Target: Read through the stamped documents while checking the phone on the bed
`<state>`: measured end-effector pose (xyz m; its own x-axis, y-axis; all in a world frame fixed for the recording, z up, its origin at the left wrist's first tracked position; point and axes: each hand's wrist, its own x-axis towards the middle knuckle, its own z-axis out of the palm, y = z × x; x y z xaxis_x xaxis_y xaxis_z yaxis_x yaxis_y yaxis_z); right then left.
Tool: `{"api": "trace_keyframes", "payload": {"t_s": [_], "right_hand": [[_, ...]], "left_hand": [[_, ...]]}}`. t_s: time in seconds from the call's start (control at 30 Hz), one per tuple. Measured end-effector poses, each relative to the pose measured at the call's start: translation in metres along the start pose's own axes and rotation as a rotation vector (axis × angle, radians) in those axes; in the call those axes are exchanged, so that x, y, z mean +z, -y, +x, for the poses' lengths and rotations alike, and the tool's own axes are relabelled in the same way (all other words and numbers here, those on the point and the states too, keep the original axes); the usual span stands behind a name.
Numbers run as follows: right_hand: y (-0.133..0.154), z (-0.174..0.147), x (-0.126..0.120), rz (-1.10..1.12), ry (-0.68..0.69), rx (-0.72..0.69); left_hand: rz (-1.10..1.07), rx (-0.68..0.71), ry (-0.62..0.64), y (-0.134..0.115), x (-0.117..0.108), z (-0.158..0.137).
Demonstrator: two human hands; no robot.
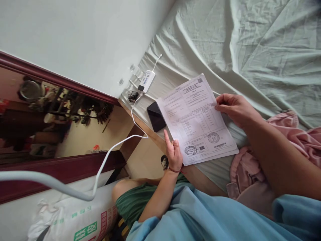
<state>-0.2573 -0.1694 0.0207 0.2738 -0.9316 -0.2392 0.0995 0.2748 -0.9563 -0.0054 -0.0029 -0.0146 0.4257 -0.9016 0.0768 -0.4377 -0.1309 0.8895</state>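
Note:
A stack of printed sheets (pixel 198 115), with tables of text and two round stamps, is tilted in front of me. My right hand (pixel 235 108) pinches its right edge between thumb and fingers. At the lower left edge of the paper is my left hand (pixel 173 152), with the thumb up, one finger stretched forward and the other fingers partly hidden; it grips that edge. A dark-screened phone (pixel 155 116) lies on the bed just left of the paper, close to the left fingertip but apart from it.
A white power adapter (pixel 147 80) with a white cable (pixel 110 147) lies beside the wall, near a clear plastic bottle (pixel 134 71) and a small dark tangle (pixel 132 96). Pink cloth (pixel 296 130) rests on the pale green sheet (pixel 273 63). A printed white sack (pixel 82 217) stands lower left.

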Motion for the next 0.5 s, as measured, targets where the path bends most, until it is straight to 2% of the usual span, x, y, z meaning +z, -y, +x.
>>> {"api": "trace_keyframes", "payload": {"t_s": [0.13,0.27,0.37,0.5], "right_hand": [[0.004,-0.002,0.000,0.158,0.086,-0.019],[0.008,-0.007,0.000,0.284,0.202,-0.107],[0.011,-0.012,-0.004,0.332,0.383,-0.189],[0.014,-0.013,-0.011,0.239,0.649,-0.289]], "left_hand": [[-0.033,0.004,0.008,0.001,0.001,0.001],[-0.054,0.023,0.016,0.002,0.002,0.001],[-0.019,0.038,-0.018,0.005,0.001,0.000],[-0.003,0.011,-0.046,0.007,0.000,-0.001]]}}
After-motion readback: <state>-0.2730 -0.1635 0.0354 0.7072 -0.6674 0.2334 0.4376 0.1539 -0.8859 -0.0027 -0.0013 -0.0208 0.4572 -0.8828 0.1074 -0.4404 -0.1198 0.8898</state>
